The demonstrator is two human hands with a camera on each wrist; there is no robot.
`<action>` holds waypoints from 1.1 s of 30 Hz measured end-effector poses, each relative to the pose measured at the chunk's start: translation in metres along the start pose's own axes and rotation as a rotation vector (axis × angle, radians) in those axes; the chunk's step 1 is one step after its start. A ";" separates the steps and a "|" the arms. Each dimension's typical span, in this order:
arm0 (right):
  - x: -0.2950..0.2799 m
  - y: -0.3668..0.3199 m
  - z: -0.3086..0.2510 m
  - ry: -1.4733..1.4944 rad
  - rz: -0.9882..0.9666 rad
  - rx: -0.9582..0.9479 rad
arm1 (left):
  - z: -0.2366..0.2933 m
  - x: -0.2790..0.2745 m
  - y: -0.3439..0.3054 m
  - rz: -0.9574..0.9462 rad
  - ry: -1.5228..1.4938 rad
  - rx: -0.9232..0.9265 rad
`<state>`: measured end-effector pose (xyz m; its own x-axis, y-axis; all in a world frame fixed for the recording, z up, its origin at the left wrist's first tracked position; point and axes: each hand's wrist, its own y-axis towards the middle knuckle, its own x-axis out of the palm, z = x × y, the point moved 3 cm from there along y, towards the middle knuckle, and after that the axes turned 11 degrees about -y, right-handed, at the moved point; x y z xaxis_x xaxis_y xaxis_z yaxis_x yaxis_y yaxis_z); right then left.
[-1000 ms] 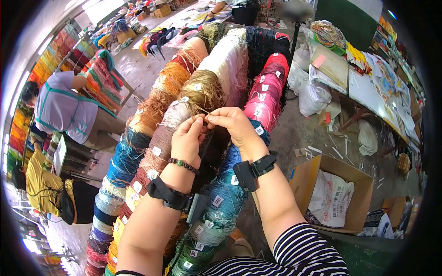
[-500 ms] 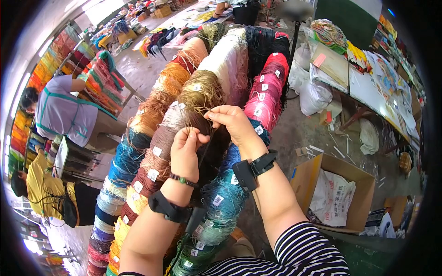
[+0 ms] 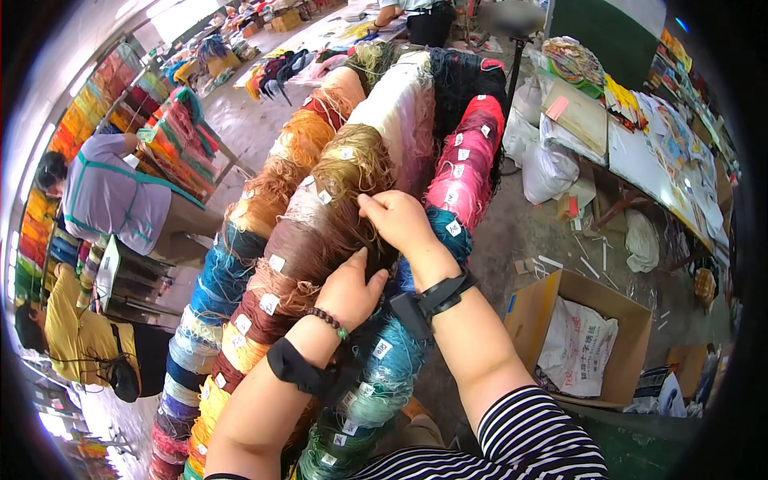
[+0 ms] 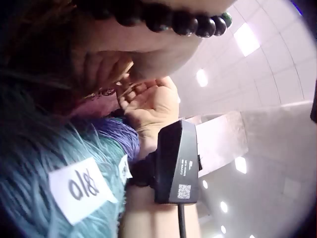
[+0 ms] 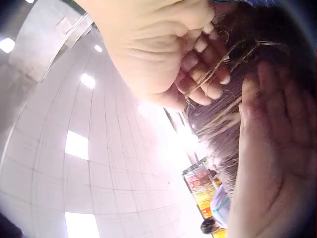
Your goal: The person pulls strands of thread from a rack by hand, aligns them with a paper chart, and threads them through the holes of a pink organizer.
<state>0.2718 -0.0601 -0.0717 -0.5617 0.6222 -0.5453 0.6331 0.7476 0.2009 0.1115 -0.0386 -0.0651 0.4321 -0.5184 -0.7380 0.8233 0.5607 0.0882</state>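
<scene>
My left hand (image 3: 350, 286) lies against the brown thread hanks (image 3: 308, 240) on the middle row, fingers extended and thumb apart. Just above it, my right hand (image 3: 404, 224) has its fingers curled at the edge of the olive-brown hank (image 3: 342, 170). In the right wrist view, thin tan thread (image 5: 237, 62) runs across the right hand's curled fingers, and the thumb tip pinches near it. The flat left hand (image 5: 270, 148) appears beside it there. Teal hanks (image 4: 39, 153) with a numbered white label (image 4: 81, 191) sit below the left wrist.
Rows of coloured hanks with small labels extend on both sides, including pink ones (image 3: 458, 168) and blue ones (image 3: 210, 268). An open cardboard box (image 3: 628, 336) stands on the floor at right, near a paper-covered table (image 3: 640, 172). Two people work at left, by hanging threads (image 3: 76, 96).
Both hands were pinching thread close together. The left hand has let go, moved down and right, and spread onto the brown hanks. The right hand has shifted slightly down.
</scene>
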 end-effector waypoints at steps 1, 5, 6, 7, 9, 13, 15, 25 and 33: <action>0.000 -0.001 -0.003 -0.094 0.150 -0.143 | 0.004 -0.001 -0.001 0.032 0.206 0.147; -0.007 -0.005 -0.023 -0.236 0.194 -0.051 | 0.065 -0.062 0.027 0.184 0.362 0.087; -0.009 -0.004 -0.027 -0.219 0.277 -0.076 | 0.072 -0.078 0.040 0.204 0.346 0.028; -0.009 -0.002 -0.030 -0.107 0.355 -0.139 | 0.059 -0.087 0.053 0.342 0.403 0.237; -0.010 0.004 -0.037 -0.051 0.403 -0.217 | 0.033 -0.086 0.074 0.285 0.540 0.260; -0.002 0.019 -0.040 -0.206 0.370 -0.227 | 0.012 -0.074 0.075 0.120 0.426 0.113; 0.001 0.023 -0.039 -0.269 0.334 -0.172 | 0.010 -0.074 0.074 0.111 0.427 0.098; -0.016 -0.010 -0.044 -0.507 -0.458 -0.099 | 0.010 -0.079 0.071 0.145 0.356 0.082; -0.036 0.017 -0.048 -0.326 0.203 -0.239 | 0.007 -0.076 0.074 0.171 0.336 0.074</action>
<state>0.2770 -0.0587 -0.0095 -0.2172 0.6847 -0.6957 0.5511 0.6743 0.4916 0.1415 0.0381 0.0021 0.4307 -0.1743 -0.8855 0.7798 0.5658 0.2679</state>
